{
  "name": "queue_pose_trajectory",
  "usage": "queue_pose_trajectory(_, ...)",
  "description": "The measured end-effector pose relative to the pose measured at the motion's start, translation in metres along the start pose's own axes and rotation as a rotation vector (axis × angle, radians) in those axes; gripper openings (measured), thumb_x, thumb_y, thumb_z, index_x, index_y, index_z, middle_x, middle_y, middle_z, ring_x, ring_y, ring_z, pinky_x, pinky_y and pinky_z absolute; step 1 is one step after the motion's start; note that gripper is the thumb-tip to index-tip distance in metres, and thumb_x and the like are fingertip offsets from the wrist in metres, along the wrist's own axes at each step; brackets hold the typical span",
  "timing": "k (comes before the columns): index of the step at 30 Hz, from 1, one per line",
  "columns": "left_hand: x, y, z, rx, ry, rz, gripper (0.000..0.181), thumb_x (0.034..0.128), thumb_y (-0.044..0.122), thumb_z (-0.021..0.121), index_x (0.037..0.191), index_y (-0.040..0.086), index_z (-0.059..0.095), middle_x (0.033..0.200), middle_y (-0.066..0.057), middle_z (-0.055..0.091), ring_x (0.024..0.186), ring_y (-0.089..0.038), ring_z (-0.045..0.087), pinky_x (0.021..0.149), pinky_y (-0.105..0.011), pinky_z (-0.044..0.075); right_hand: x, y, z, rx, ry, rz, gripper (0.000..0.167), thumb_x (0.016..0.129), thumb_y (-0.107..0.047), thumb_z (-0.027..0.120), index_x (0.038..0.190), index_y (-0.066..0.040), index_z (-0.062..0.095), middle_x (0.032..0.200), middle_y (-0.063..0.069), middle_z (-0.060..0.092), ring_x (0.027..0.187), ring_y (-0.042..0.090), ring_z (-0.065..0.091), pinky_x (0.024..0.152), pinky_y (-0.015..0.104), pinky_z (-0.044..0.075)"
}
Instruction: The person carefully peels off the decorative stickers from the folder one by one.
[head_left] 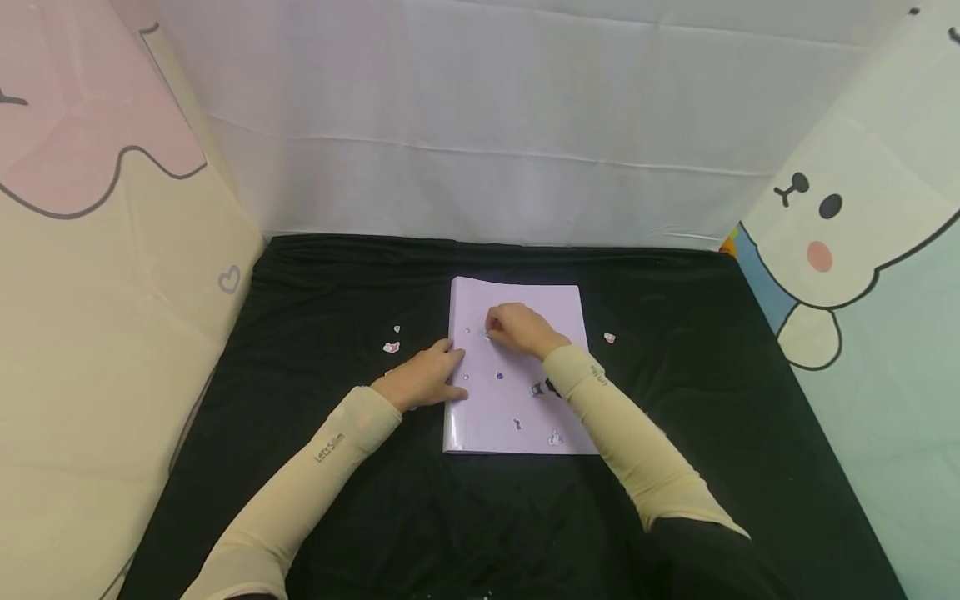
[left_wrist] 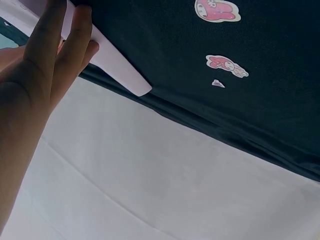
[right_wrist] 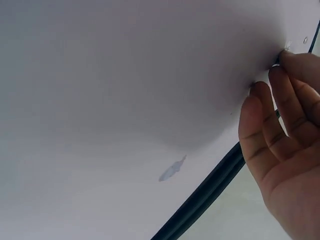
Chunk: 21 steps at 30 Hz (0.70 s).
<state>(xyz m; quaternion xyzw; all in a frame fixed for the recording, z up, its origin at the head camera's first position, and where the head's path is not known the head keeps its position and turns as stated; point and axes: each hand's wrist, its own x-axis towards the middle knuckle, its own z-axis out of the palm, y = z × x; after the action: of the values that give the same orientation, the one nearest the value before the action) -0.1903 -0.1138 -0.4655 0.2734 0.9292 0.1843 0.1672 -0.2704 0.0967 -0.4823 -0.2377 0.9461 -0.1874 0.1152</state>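
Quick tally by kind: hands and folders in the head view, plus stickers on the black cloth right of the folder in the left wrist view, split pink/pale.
Hands: 2 (left hand, right hand)
Folder: 1
Pink stickers: 2
Small pale sticker: 1
Total: 6

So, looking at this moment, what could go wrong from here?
The tiny sticker at the right grip could cling to skin or land crooked. The folder might shift on the cloth if the left grip, resting at its edge, lifts. That grip could also brush the pink sticker beside it.
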Motion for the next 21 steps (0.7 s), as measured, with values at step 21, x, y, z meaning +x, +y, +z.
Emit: queue_pose_trajectory(21, -0.0005, 0.0014, -0.0031, -0.003, -0.015, -0.011, 0.067, 0.0872, 0.029, 0.08, 0.138, -0.004, 0.052, 0.142, -0.032, 0.045, 0.118, -0.039, 0.059, 0.098, -0.047, 0.048, 0.0022, -0.0011, -0.0057, 0.104, 0.042, -0.066, 0.008, 0.093, -0.005, 0.065, 0.1, -0.007, 0.069, 0.094, 0.006, 0.065, 0.09, 0.021, 0.061, 0.086, 0.034, 0.051)
